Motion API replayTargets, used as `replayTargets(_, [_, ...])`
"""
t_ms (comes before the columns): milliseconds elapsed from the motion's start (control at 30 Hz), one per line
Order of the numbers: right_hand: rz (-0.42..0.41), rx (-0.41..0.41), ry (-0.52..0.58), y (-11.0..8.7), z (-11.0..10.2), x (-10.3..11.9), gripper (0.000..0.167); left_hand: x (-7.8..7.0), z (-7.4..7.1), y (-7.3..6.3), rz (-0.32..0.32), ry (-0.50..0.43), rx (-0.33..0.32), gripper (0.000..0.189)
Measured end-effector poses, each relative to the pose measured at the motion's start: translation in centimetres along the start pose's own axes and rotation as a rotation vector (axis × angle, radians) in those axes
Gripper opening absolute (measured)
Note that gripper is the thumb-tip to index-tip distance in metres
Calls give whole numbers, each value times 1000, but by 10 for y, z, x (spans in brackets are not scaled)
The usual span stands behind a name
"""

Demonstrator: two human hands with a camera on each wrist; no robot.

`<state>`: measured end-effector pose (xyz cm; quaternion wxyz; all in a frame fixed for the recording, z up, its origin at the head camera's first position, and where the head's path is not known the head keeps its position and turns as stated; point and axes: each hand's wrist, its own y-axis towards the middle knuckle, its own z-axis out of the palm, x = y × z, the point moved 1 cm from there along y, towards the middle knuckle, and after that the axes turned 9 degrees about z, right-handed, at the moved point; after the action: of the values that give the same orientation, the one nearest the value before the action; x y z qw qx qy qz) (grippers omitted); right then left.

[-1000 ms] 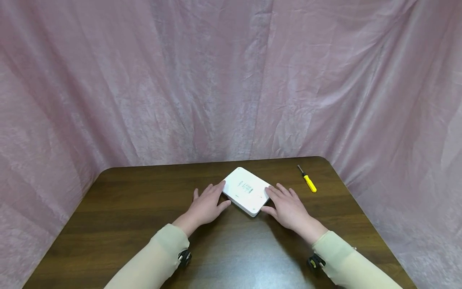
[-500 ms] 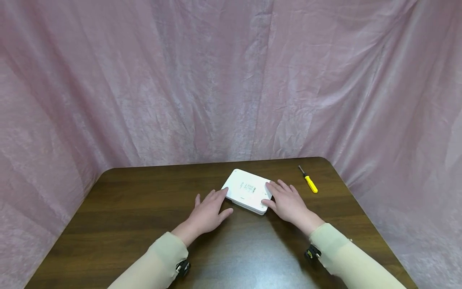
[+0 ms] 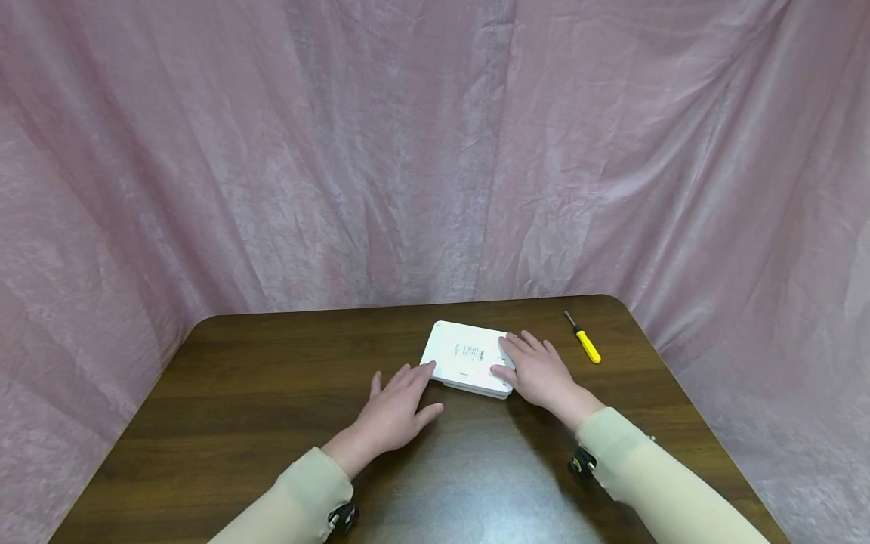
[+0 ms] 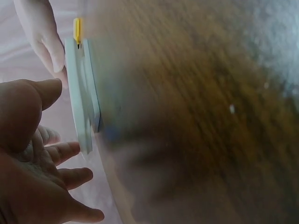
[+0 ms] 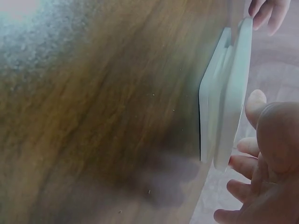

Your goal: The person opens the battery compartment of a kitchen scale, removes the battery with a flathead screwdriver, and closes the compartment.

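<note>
White box (image 3: 462,355) lies on the surface (image 3: 272,378). Left hand (image 3: 392,410), grip unclenched, touches its near-left corner; right hand (image 3: 541,374), grip likewise unclenched, rests on its right end. Screwdriver (image 3: 587,345) lies farther right.

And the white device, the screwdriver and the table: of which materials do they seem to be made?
White device: probably plastic, smooth; even white surface, rounded corners.
Screwdriver: likely a plastic handle, evenly bright yellow, and a metal shaft, thin and grey.
Table: brown wood or wood-look laminate, I cannot tell which; streaky grain, and reflected light suggests a somewhat glossy finish.
</note>
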<state>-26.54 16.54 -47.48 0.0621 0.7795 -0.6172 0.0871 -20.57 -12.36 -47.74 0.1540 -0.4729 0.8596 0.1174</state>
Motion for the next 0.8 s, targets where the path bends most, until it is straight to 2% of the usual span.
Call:
replayTargets(567, [-44,28,47,13,-1,1,69,-9,6,-14,42,24,-8,77])
replayTargets(800, [-73,34,82,24,9,-8,72,-13,5,-18,59,20,-10,76])
